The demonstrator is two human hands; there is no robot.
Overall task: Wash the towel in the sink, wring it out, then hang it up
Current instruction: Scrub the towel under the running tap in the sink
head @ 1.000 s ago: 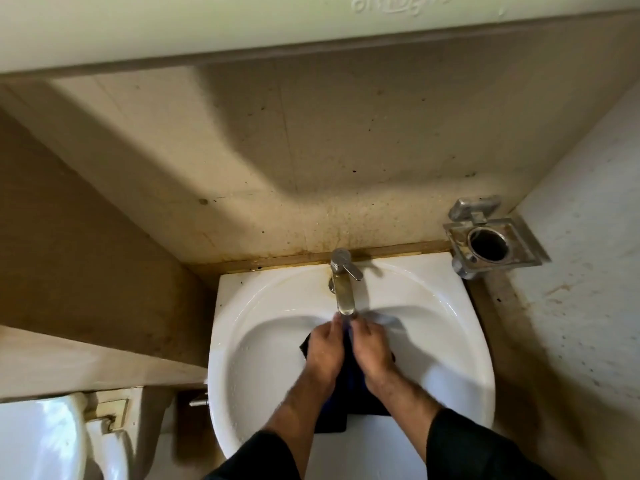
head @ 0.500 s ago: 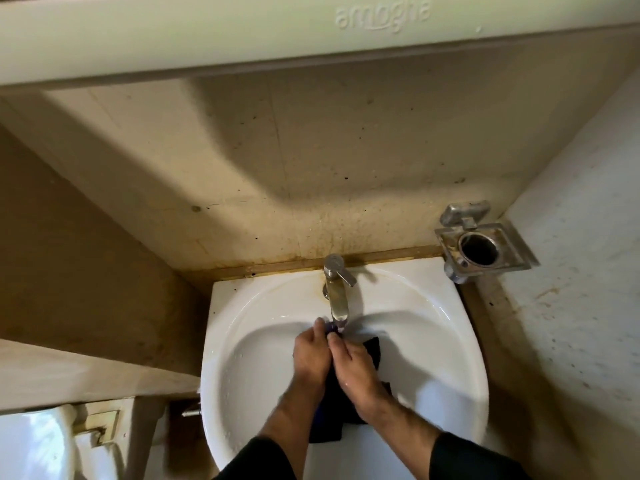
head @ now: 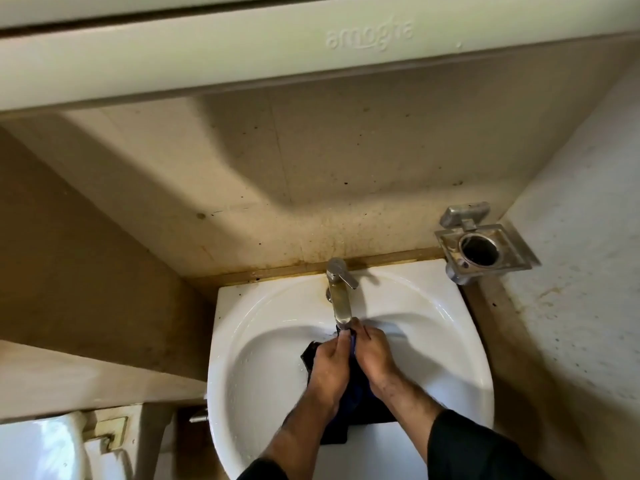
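A dark blue towel (head: pixel 356 396) hangs bunched in the white sink (head: pixel 263 341), just below the spout of the metal tap (head: pixel 340 299). My left hand (head: pixel 329 367) grips the towel on its left side. My right hand (head: pixel 375 355) grips it on the right, knuckles close against the left hand. The towel's top edge pokes out between my fingers under the spout. Its lower end lies over the sink's front part between my forearms. Whether water runs from the tap cannot be made out.
A metal holder with a round hole (head: pixel 479 245) is fixed to the right wall beside the sink. A pale cabinet edge (head: pixel 311 53) overhangs above. A white toilet cistern (head: pixel 52 448) stands at the lower left, under a ledge.
Both hands have kept rubbing the towel under the spout. The right hand has drawn back level with the left, and a towel corner now sticks out left of the left hand.
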